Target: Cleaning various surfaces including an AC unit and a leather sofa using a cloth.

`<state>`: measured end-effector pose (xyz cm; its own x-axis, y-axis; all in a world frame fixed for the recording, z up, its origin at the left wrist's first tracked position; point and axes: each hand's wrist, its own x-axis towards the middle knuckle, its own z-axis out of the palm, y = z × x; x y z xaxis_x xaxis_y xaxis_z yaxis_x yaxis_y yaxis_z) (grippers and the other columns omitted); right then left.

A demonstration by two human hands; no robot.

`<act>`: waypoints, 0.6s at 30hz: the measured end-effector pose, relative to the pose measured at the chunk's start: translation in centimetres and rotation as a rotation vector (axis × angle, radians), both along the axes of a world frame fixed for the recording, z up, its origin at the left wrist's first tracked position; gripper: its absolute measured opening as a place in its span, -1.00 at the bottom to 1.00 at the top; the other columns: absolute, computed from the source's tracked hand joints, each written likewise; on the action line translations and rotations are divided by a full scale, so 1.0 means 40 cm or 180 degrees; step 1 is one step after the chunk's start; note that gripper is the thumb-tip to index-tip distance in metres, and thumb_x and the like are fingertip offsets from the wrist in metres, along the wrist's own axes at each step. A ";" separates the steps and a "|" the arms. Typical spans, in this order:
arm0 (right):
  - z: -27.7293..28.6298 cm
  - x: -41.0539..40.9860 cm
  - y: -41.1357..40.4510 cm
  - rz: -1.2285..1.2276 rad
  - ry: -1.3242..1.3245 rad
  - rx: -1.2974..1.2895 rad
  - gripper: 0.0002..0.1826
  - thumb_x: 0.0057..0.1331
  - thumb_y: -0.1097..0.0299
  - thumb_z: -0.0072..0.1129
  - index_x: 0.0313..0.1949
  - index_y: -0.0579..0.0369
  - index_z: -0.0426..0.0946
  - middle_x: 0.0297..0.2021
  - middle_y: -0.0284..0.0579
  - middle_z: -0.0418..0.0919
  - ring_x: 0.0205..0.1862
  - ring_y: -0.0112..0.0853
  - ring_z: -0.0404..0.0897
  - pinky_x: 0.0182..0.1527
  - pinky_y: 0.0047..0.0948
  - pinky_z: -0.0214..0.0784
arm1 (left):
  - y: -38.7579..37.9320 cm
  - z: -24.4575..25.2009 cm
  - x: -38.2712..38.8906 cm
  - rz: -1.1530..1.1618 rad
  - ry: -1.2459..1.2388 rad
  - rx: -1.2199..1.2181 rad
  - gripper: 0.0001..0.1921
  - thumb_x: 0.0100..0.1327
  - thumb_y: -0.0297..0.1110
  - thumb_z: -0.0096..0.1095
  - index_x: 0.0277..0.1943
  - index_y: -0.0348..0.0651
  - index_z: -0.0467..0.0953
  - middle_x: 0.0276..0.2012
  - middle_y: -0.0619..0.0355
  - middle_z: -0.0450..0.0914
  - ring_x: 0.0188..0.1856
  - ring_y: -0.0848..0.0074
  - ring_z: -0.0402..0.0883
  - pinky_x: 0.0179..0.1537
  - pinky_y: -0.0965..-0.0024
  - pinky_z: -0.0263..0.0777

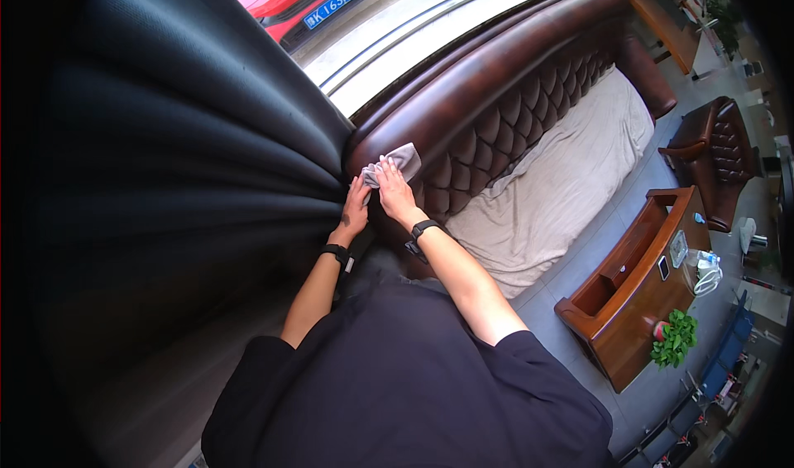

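A crumpled grey cloth [407, 156] lies against the near end of a brown leather sofa [477, 74], where the backrest meets the end. My right hand [395, 190] rests on top of the cloth, fingers stretched forward and pressing it to the leather. Close beside it, my left hand [355, 210] has its fingertips at the cloth's near-left edge and appears to hold it there. Part of that edge is hidden by my fingers. Both wrists wear black bands.
A dark pleated curtain [205, 127] hangs directly left of my hands. Beige fabric [552, 176] covers the sofa seat. To the right stand a wooden coffee table [651, 282] with a potted plant [676, 339] and a leather armchair [713, 158]. Outside the window is a red car [291, 9].
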<state>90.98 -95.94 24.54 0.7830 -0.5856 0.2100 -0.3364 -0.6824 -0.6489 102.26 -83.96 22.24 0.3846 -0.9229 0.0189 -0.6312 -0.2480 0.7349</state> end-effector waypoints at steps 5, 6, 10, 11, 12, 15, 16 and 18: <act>-0.058 -0.081 0.118 0.0065 -0.0255 0.0391 -0.50 0.20 0.64 -0.07 0.17 0.15 0.38 0.34 0.11 0.20 0.35 0.03 0.24 0.29 -0.17 0.26 | 0.167 -0.065 -0.077 -0.0032 0.0278 0.0333 -0.45 0.09 -0.77 -0.07 0.20 -0.31 0.38 0.39 -0.15 0.17 0.45 0.07 0.08 0.44 0.22 -0.02; -0.085 -0.113 0.141 0.0048 -0.0144 0.0583 -0.49 0.20 0.65 -0.08 0.18 0.14 0.37 0.34 0.10 0.21 0.35 0.02 0.24 0.29 -0.18 0.26 | 0.187 -0.076 -0.099 -0.0055 0.0281 0.0446 -0.46 0.10 -0.77 -0.08 0.20 -0.31 0.38 0.37 -0.15 0.21 0.44 0.07 0.11 0.43 0.22 -0.01; -0.172 -0.221 0.229 0.0013 0.0433 0.1136 -0.43 0.19 0.66 -0.10 0.24 0.11 0.33 0.34 0.07 0.23 0.35 -0.04 0.24 0.30 -0.20 0.26 | 0.263 -0.127 -0.166 -0.0336 0.0257 0.0814 -0.48 0.12 -0.75 -0.06 0.20 -0.32 0.38 0.36 -0.14 0.23 0.43 0.07 0.13 0.42 0.22 0.02; -0.189 -0.240 0.242 0.0027 0.0470 0.1175 -0.43 0.19 0.66 -0.10 0.24 0.11 0.33 0.34 0.07 0.23 0.35 -0.04 0.24 0.30 -0.20 0.26 | 0.271 -0.142 -0.176 -0.0475 0.0265 0.0816 -0.48 0.13 -0.74 -0.05 0.20 -0.30 0.39 0.36 -0.12 0.23 0.43 0.05 0.11 0.42 0.19 0.01; -0.192 -0.245 0.254 -0.0006 0.0662 0.1269 -0.43 0.19 0.66 -0.11 0.24 0.13 0.33 0.34 0.07 0.22 0.36 -0.04 0.24 0.30 -0.20 0.26 | 0.282 -0.155 -0.175 -0.0598 0.0258 0.0825 -0.49 0.14 -0.74 -0.05 0.19 -0.28 0.40 0.36 -0.10 0.24 0.44 0.03 0.09 0.42 0.15 -0.01; -0.257 -0.283 0.249 -0.0289 0.0687 0.1315 -0.48 0.27 0.61 -0.17 0.24 0.14 0.33 0.34 0.07 0.22 0.32 -0.04 0.29 0.30 -0.21 0.24 | 0.222 -0.156 -0.199 -0.0816 -0.0231 0.0841 -0.53 0.17 -0.70 -0.03 0.17 -0.28 0.40 0.38 -0.08 0.21 0.43 -0.02 0.09 0.40 0.05 0.02; -0.275 -0.290 0.241 -0.0414 0.0630 0.1321 -0.50 0.28 0.60 -0.18 0.23 0.15 0.33 0.34 0.08 0.23 0.31 -0.02 0.29 0.30 -0.20 0.24 | 0.194 -0.151 -0.209 -0.0815 -0.0400 0.0692 -0.50 0.05 -0.74 -0.03 0.12 -0.28 0.40 0.39 -0.05 0.17 0.42 0.00 0.08 0.39 -0.03 0.02; -0.301 -0.294 0.231 -0.0577 0.0586 0.1216 -0.52 0.29 0.59 -0.20 0.22 0.19 0.34 0.32 0.13 0.24 0.30 0.00 0.30 0.29 -0.19 0.24 | 0.157 -0.163 -0.225 -0.0656 -0.0661 0.0658 -0.48 0.02 -0.74 -0.01 0.12 -0.32 0.39 0.40 -0.04 0.14 0.43 0.00 0.06 0.40 -0.02 -0.01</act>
